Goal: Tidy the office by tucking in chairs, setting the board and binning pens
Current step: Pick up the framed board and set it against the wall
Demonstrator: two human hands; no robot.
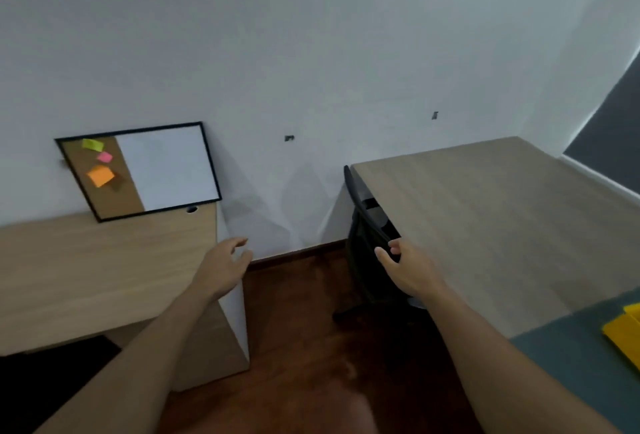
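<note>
A black office chair (367, 225) stands pushed against the left edge of the right desk (485, 211), only its backrest and part of its base showing. My right hand (405, 270) grips the top of the backrest. My left hand (225, 265) hovers open over the right corner of the left desk (86, 270), holding nothing. A black-framed board (138, 170), half cork and half whiteboard, leans tilted against the wall at the back of the left desk, with three sticky notes on the cork part. No pens are in view.
A yellow bin (623, 333) sits on a dark green mat (571, 357) at the right desk's near corner. Dark wooden floor (294, 347) runs between the two desks up to the white wall. A dark window blind (609, 135) is at far right.
</note>
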